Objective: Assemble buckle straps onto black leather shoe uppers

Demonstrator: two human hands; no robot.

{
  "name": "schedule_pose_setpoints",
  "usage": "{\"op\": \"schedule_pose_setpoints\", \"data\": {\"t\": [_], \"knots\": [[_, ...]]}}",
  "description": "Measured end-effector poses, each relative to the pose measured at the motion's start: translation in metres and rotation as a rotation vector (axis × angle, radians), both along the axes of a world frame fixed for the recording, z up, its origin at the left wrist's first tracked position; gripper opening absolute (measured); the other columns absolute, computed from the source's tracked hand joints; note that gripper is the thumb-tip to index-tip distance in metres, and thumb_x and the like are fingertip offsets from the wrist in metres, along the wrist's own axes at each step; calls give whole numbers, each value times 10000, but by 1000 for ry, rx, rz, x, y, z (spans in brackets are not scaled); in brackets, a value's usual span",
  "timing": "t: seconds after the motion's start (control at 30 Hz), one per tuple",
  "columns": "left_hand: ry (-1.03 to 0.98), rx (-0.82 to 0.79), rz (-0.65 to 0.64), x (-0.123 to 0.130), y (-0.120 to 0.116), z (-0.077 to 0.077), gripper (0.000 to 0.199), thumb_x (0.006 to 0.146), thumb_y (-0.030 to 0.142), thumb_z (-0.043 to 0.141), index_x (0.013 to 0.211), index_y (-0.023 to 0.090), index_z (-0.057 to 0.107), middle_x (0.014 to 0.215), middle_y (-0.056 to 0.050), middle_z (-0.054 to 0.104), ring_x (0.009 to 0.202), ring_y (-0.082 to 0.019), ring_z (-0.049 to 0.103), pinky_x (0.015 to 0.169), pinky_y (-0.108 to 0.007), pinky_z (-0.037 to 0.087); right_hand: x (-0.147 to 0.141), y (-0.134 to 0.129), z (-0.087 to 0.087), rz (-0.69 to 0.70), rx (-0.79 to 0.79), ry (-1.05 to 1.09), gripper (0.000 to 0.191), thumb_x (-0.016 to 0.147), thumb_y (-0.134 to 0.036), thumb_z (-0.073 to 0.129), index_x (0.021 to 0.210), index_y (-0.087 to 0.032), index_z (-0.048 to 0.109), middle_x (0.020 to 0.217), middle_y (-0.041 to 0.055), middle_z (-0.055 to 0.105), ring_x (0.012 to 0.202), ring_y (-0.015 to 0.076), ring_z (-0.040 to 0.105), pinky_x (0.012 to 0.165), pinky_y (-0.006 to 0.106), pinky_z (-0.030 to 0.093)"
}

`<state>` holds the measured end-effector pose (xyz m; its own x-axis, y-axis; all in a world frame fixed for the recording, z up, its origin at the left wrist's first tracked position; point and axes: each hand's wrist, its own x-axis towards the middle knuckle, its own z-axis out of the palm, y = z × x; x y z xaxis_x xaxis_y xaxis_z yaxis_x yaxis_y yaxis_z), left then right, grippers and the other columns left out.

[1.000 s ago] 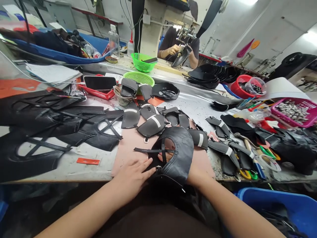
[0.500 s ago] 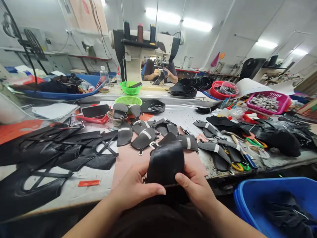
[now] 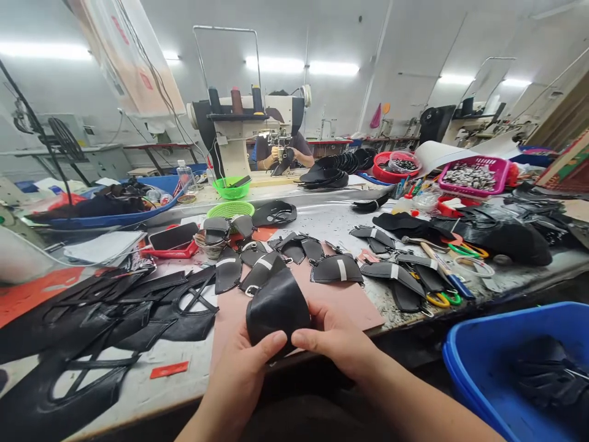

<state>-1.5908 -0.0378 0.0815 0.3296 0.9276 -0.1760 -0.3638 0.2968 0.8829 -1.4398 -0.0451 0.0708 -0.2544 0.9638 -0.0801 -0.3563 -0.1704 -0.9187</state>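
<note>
Between both hands I hold a curved black leather shoe piece (image 3: 279, 305) above the table's front edge. My left hand (image 3: 248, 356) is closed on its lower left side, thumb across the front. Closed on its lower right edge is my right hand (image 3: 329, 334), its thumb tip close to the left one. Fingers behind the leather are hidden. Just past it, on a pink sheet (image 3: 363, 305), lie several dark shoe pieces with light strips and small buckles, one of them a strap piece (image 3: 338, 269). Flat black cut-out leather uppers (image 3: 193, 307) overlap on the left.
A blue bin (image 3: 488, 374) with black material stands at lower right. Scissors (image 3: 439, 299) and a hammer (image 3: 442, 270) lie on the right. A phone (image 3: 173, 236) rests in a red tray. Across the table, a person works at a sewing machine (image 3: 243, 138).
The leather piece has tilted and shifted left in my hands, and my thumbs have come closer together along its lower edge. The whole view has turned slightly.
</note>
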Motion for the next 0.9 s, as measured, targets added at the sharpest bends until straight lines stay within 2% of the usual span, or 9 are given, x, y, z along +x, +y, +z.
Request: {"op": "schedule_pose_setpoints", "data": {"t": [0.13, 0.3, 0.47, 0.6, 0.67, 0.73, 0.83, 0.9], "knots": [[-31, -84, 48, -2, -5, -1, 327, 618, 273, 791, 920, 192, 695, 871, -41, 726, 798, -220, 660, 738, -288, 503, 0, 4, 1, 31, -72, -30, 481, 442, -432, 855, 661, -162, 521, 640, -30, 563, 586, 107, 488, 581, 238, 367], [43, -41, 46, -7, -1, 2, 323, 584, 283, 813, 863, 167, 697, 797, -52, 732, 768, -250, 674, 692, -304, 523, 2, 13, -1, 95, -54, -68, 530, 415, -489, 848, 572, -168, 456, 529, -66, 441, 514, 73, 374, 502, 215, 248], [93, 8, 158, -6, 5, 9, 589, 568, 324, 816, 1102, 202, 603, 932, -57, 724, 908, -293, 658, 774, -377, 536, 1, 25, 8, 132, -7, -33, 572, 433, -559, 819, 518, -180, 398, 510, -79, 350, 512, 68, 292, 517, 231, 186], [43, 26, 141, -10, 8, 3, 702, 533, 406, 829, 1158, 214, 574, 1066, -79, 692, 1017, -316, 617, 826, -385, 528, -5, 32, 17, 77, 23, 15, 570, 422, -540, 831, 519, -179, 401, 514, -78, 350, 521, 71, 287, 534, 236, 179], [-4, 35, 125, -13, 9, -1, 663, 527, 376, 840, 1131, 237, 603, 1054, -65, 698, 1035, -310, 610, 856, -387, 517, -7, 33, 20, 41, 32, 31, 565, 426, -537, 830, 520, -176, 407, 514, -75, 369, 521, 70, 303, 538, 234, 194], [-25, 36, 139, -16, 10, -4, 518, 549, 323, 837, 1030, 227, 669, 953, -58, 725, 982, -296, 636, 853, -384, 520, -7, 33, 22, 29, 54, 33, 542, 440, -556, 817, 561, -169, 458, 544, -66, 419, 538, 75, 344, 554, 233, 235], [-34, 22, 225, -17, 10, -1, 323, 541, 311, 841, 818, 179, 739, 776, -65, 736, 818, -270, 681, 771, -363, 554, -4, 31, 22, 134, 96, -55, 532, 451, -566, 807, 670, -162, 541, 618, -48, 497, 585, 92, 420, 587, 241, 304], [-31, 22, 269, -18, 11, 3, 282, 504, 294, 858, 735, 175, 749, 710, -60, 731, 738, -249, 686, 713, -334, 569, -2, 29, 21, 166, 112, -166, 528, 447, -568, 806, 644, -160, 534, 596, -51, 487, 570, 91, 415, 567, 240, 309]]}}
